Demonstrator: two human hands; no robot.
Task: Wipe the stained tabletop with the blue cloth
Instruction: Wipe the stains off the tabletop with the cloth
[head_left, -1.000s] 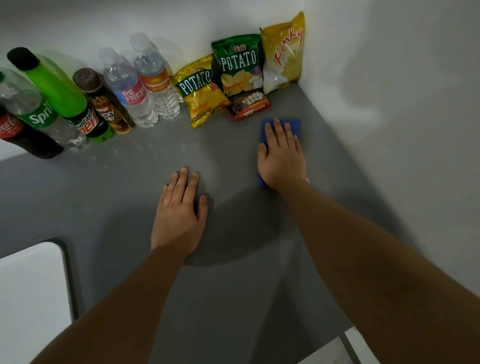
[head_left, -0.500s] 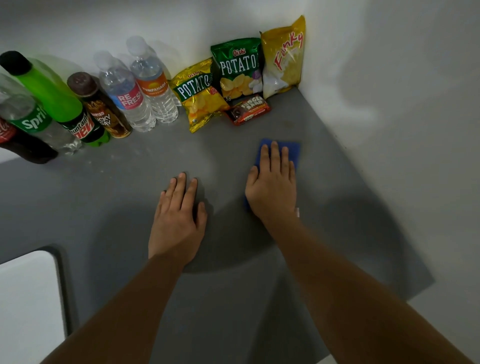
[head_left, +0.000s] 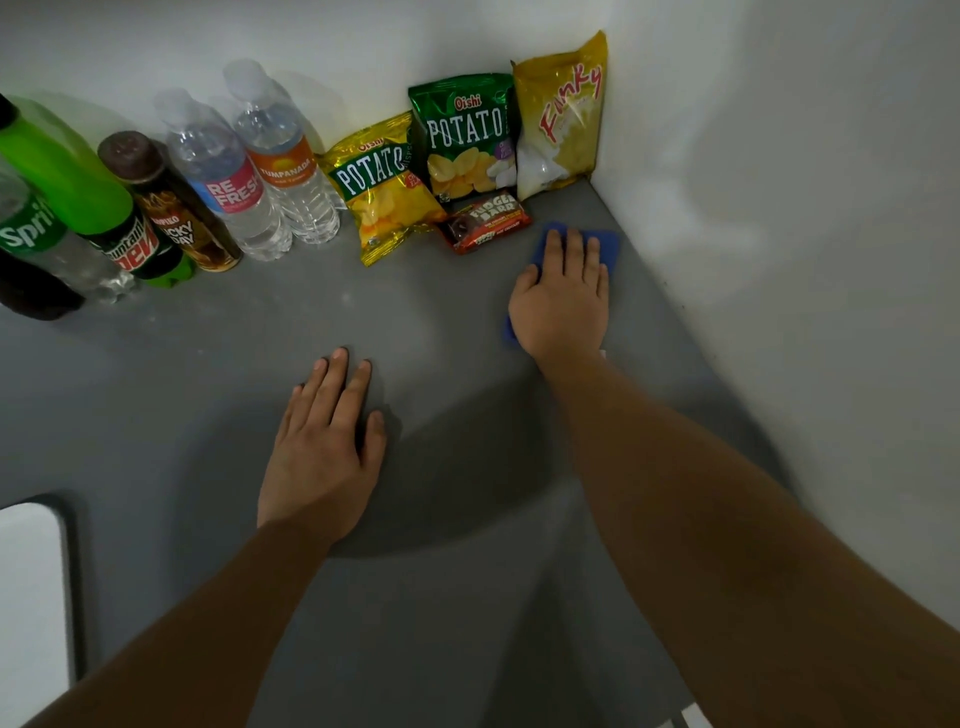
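Your right hand (head_left: 562, 304) lies flat on the blue cloth (head_left: 607, 246), fingers stretched out and close together, pressing it down on the gray tabletop (head_left: 260, 364). The cloth sits in the far right corner of the tabletop, near the white wall (head_left: 779, 208). You can see bits of blue past your fingertips and beside your wrist. Your left hand (head_left: 324, 447) rests flat on the bare tabletop too, palm down, fingers a little apart, holding nothing. It is well apart from the cloth, closer to you and to the left. Just past the cloth, a small brown Fudgee Barr pack (head_left: 487, 222) lies on the tabletop, very near your right fingertips. Behind it three snack bags lean on the back wall: a yellow Funky bag (head_left: 563, 114) in the corner, a green Oishi Potato bag (head_left: 464, 137) beside it, and a yellow Potato bag (head_left: 387, 189) next to that. To the left stands a row of bottles. There are two clear water bottles (head_left: 283, 156), then a brown coffee bottle (head_left: 171, 208), a green Mountain Dew bottle (head_left: 98, 208), a Sprite bottle (head_left: 36, 239), and a dark bottle (head_left: 31, 296) at the edge. A white thing (head_left: 28, 597) with a round corner shows at the lower left.
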